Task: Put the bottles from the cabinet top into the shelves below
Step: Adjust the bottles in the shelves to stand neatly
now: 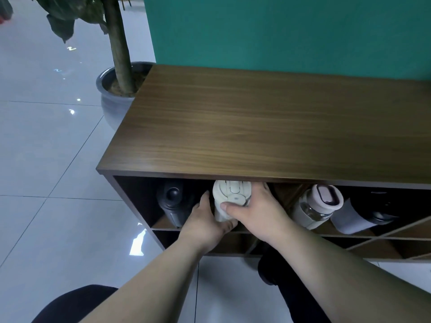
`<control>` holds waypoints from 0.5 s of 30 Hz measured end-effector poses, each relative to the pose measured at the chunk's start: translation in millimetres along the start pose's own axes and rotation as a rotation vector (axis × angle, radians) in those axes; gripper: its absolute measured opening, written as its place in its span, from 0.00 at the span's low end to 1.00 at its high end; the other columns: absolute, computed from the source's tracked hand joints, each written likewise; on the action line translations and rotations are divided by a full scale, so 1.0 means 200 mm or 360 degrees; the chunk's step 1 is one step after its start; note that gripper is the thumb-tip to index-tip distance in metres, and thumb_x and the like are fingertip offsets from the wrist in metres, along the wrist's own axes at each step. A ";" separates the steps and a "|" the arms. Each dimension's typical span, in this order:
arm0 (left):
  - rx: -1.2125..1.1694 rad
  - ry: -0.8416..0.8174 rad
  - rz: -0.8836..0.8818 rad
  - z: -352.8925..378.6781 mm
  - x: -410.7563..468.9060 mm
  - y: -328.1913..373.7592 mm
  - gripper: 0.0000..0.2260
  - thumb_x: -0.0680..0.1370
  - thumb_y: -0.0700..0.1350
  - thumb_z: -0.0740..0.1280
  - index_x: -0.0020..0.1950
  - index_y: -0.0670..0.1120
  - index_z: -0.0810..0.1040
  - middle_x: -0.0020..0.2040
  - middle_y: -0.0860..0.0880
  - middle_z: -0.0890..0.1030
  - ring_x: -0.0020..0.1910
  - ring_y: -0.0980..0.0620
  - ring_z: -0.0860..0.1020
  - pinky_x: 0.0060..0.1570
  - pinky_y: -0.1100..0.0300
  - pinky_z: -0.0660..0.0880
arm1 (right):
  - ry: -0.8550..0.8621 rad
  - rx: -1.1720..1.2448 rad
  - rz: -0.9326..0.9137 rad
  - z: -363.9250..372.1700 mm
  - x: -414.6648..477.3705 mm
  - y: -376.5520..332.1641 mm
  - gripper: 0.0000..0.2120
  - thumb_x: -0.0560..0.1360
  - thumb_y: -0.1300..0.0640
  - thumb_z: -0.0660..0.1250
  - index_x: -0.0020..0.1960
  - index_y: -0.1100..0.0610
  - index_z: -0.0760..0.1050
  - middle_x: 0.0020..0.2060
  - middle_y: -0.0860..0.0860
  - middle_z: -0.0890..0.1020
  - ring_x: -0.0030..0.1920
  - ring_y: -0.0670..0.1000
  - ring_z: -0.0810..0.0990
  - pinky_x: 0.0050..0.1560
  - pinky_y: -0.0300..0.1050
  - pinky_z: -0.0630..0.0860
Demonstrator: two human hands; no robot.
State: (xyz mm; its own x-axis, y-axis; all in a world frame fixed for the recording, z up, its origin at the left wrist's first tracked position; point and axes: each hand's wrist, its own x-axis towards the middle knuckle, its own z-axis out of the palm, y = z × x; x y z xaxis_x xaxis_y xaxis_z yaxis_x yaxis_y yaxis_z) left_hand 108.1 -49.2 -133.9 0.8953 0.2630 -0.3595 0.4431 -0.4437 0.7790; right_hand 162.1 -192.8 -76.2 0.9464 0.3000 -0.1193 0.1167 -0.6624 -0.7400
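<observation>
A cream bottle (229,194) stands in the upper left shelf, its lid just under the wooden cabinet top (268,127). My left hand (207,222) cups its lower left side and my right hand (258,213) grips its right side, thumb across the front. To its left in the same shelf leans a black bottle (173,203). In the shelf to the right lie a clear bottle with a pinkish lid (319,206) and a black bottle with a grey sleeve (363,215). The cabinet top carries no bottles.
A potted plant in a grey pot (114,99) stands on the tiled floor at the cabinet's far left corner. A teal wall (279,31) rises behind the cabinet. Lower shelves with diagonal dividers (373,241) sit beneath. My dark-clothed knees are at the bottom.
</observation>
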 end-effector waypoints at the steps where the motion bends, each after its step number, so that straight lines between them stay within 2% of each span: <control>1: -0.0008 -0.0007 0.0014 0.00 -0.01 0.01 0.52 0.58 0.68 0.71 0.80 0.57 0.61 0.73 0.54 0.75 0.65 0.53 0.79 0.63 0.52 0.78 | -0.0003 0.0008 0.0008 0.01 0.00 0.00 0.36 0.66 0.43 0.78 0.71 0.47 0.68 0.64 0.47 0.73 0.68 0.49 0.73 0.65 0.42 0.69; 5: -0.0044 -0.0035 0.0094 0.01 -0.02 0.03 0.38 0.64 0.65 0.72 0.73 0.63 0.68 0.65 0.58 0.79 0.60 0.56 0.80 0.61 0.49 0.80 | -0.0031 -0.0037 0.0006 0.02 0.02 0.00 0.36 0.66 0.43 0.77 0.70 0.47 0.69 0.65 0.45 0.74 0.66 0.48 0.75 0.60 0.41 0.69; 12: 0.0024 0.0028 0.0040 0.04 -0.01 0.03 0.33 0.66 0.65 0.69 0.70 0.61 0.68 0.62 0.56 0.81 0.60 0.53 0.82 0.60 0.46 0.81 | -0.0051 -0.0070 0.0014 0.01 0.01 0.01 0.33 0.66 0.43 0.77 0.68 0.44 0.70 0.64 0.44 0.74 0.64 0.48 0.76 0.60 0.43 0.73; 15: 0.0036 0.0050 0.0042 0.05 -0.01 0.03 0.34 0.66 0.65 0.70 0.71 0.60 0.68 0.62 0.56 0.81 0.60 0.53 0.81 0.60 0.46 0.81 | -0.0062 -0.0099 0.0015 0.00 0.01 0.01 0.34 0.66 0.42 0.76 0.69 0.45 0.69 0.65 0.44 0.74 0.65 0.48 0.76 0.62 0.45 0.74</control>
State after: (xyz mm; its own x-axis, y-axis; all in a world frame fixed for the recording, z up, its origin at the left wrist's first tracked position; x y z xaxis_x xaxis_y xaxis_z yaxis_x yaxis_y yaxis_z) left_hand 109.3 -59.7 -133.7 0.9049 0.2778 -0.3224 0.4207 -0.4700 0.7759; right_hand 164.4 -192.7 -78.0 0.9353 0.3193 -0.1527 0.1275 -0.7063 -0.6963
